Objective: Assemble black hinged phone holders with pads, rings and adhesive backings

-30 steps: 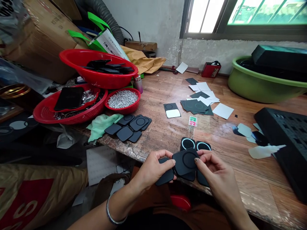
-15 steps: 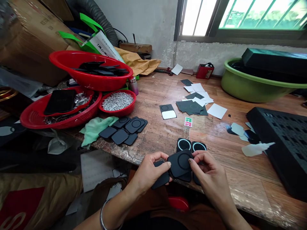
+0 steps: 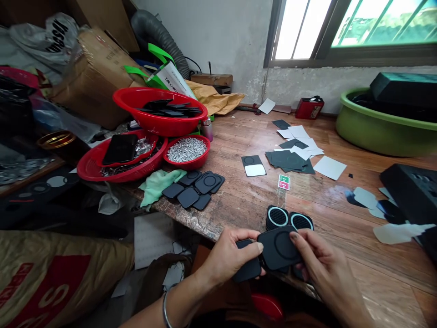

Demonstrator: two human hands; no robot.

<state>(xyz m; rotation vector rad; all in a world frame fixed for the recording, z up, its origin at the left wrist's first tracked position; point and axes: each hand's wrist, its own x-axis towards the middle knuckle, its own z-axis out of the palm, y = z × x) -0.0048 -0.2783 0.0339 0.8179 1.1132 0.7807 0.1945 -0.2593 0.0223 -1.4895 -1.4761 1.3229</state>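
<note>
A black two-panel folding charger pad [image 3: 278, 249] with a ring mark is spread open between my hands at the table's front edge. My left hand [image 3: 235, 255] grips it near the hinge, thumb on top, its left panel beneath my fingers. My right hand [image 3: 317, 253] pinches the right panel's edge between thumb and fingers. Just behind lie black pieces with pale rings [image 3: 277, 217], partly covered by the held pad. More folding pads [image 3: 188, 197] lie in a group to the left, beside a green cloth [image 3: 155, 184].
Red basins [image 3: 160, 109] stand at the left, and a small red bowl [image 3: 186, 150] holds many metal pins. Grey and white sheets [image 3: 287, 159] are scattered mid-table. At the right are a green tub [image 3: 382, 136], a white squeeze bottle [image 3: 398, 232] and black foam [image 3: 409, 187].
The view has turned left, so the whole scene sits farther right and slightly lower. Both hands keep the same hold on the charger pad.
</note>
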